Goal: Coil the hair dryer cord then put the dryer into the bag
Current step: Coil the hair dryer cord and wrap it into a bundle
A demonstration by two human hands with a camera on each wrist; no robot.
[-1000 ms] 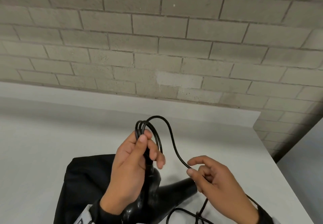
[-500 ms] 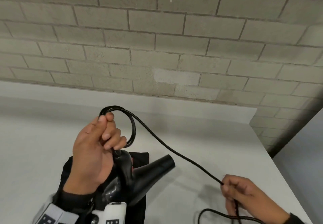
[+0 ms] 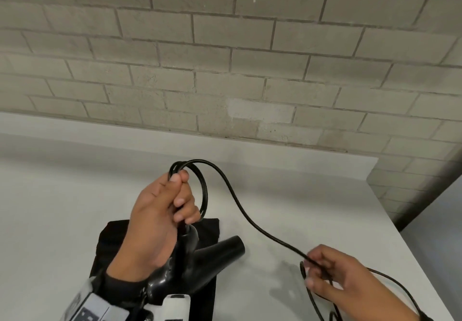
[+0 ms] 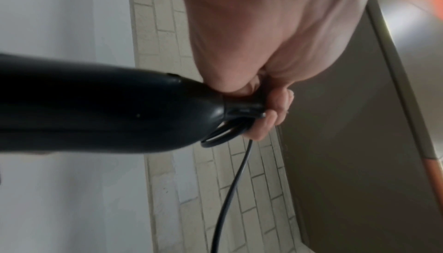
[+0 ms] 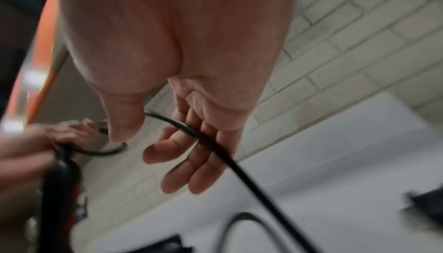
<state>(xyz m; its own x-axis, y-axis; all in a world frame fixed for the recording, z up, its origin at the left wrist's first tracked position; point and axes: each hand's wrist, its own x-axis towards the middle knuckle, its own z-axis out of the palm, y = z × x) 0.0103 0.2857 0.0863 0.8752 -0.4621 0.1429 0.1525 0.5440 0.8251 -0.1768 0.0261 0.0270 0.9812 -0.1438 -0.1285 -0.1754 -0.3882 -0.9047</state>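
My left hand grips the black hair dryer by the end of its handle, together with a few loops of black cord pinched under the thumb. In the left wrist view the dryer handle fills the left side and the fingers curl round the cord loops. From the loops the cord runs down to my right hand, low at the right, whose curled fingers hold it. In the right wrist view the cord lies across the fingers. A flat black bag lies under the dryer.
The white table runs back to a raised ledge and a brick wall. Its right edge drops off close to my right hand. Slack cord loops on the table behind the right hand.
My left hand with dryer and loops has moved back rightwards. The right hand has slid along the cord and lifted a little, and the stretched cord now sags in a curve.
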